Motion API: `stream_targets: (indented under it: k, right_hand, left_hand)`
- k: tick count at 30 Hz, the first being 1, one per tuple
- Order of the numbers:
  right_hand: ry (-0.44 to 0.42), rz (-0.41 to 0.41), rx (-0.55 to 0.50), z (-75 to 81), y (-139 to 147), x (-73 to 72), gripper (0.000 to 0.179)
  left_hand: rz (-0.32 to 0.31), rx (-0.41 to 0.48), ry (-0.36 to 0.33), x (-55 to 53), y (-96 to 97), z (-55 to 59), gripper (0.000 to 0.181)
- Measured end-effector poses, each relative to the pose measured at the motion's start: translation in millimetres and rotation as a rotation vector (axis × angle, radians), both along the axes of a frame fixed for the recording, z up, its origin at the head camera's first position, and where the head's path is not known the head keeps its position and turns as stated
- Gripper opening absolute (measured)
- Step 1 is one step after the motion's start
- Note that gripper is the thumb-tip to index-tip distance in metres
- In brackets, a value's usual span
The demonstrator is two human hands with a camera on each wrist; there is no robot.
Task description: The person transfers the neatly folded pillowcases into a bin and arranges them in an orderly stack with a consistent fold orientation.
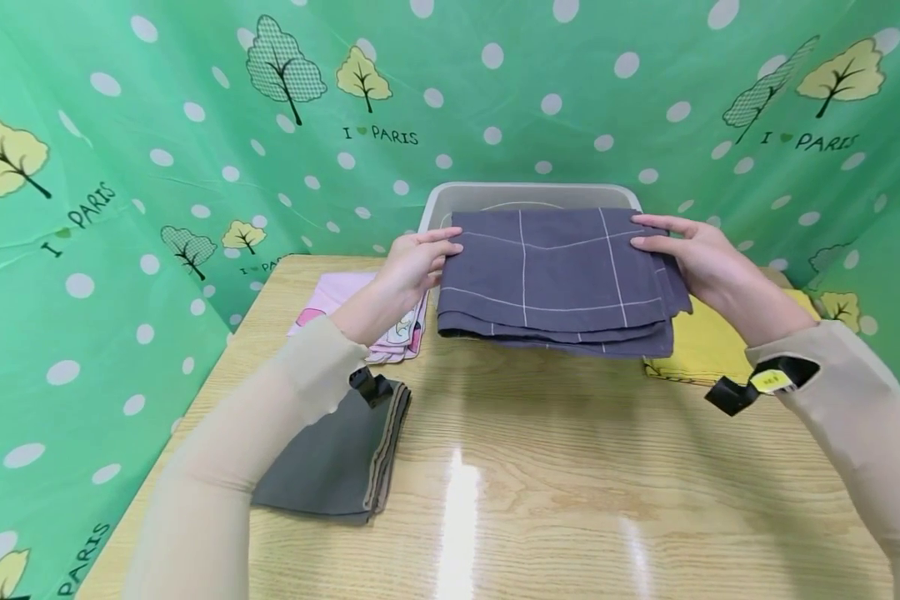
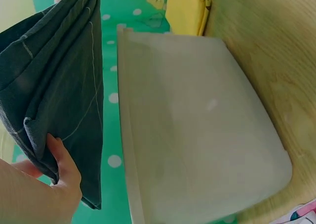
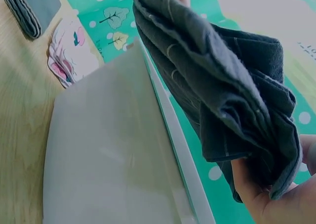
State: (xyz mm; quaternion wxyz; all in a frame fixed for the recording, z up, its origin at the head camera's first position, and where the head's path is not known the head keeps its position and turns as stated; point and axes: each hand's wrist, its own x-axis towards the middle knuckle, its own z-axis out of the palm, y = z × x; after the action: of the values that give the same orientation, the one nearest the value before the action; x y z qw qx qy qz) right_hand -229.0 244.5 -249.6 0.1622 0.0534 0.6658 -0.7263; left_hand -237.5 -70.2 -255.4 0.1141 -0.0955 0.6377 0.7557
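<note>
A folded purple-gray fabric cloth with a white-line grid spans two bare hands above a light gray rectangular plastic bin, a gap showing between cloth and rim in both wrist views. The left hand pinches the left edge; the right hand grips the right edge, where loose layers droop. A folded pink printed cloth and a folded yellow cloth flank the bin. Wood-grain tabletop stretches right from a folded dark gray cloth at near left.
</note>
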Motion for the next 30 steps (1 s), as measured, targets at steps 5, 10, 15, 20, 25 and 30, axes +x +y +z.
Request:
stream_targets:
  k: [5, 10, 15, 20, 25, 30]
  right_hand:
    - [-0.015, 0.008, 0.017, 2.6, 0.0, -11.4, 0.066]
    - [-0.042, -0.007, 0.008, 5.4, -1.1, -21.7, 0.071]
    - [-0.052, -0.009, -0.006, 8.4, -1.9, -31.4, 0.069]
    - [-0.067, 0.0, 0.012, 12.0, -3.6, -41.3, 0.076]
    - [-0.084, -0.005, 0.008, 14.3, -5.0, -51.7, 0.063]
    - [-0.111, -0.009, -0.011, 16.6, -6.8, -62.1, 0.039]
  left_hand:
    - [0.013, -0.034, -0.01, -10.0, 1.2, 1.1, 0.037]
    - [0.028, -0.043, -0.011, -19.5, 3.1, 3.5, 0.038]
    - [0.046, -0.071, -0.017, -29.8, 5.1, 6.3, 0.038]
    - [0.062, -0.085, -0.02, -39.3, 6.0, 8.6, 0.038]
    - [0.079, -0.081, -0.045, -48.4, 6.3, 10.2, 0.038]
    - [0.101, -0.111, -0.053, -57.6, 5.6, 10.0, 0.039]
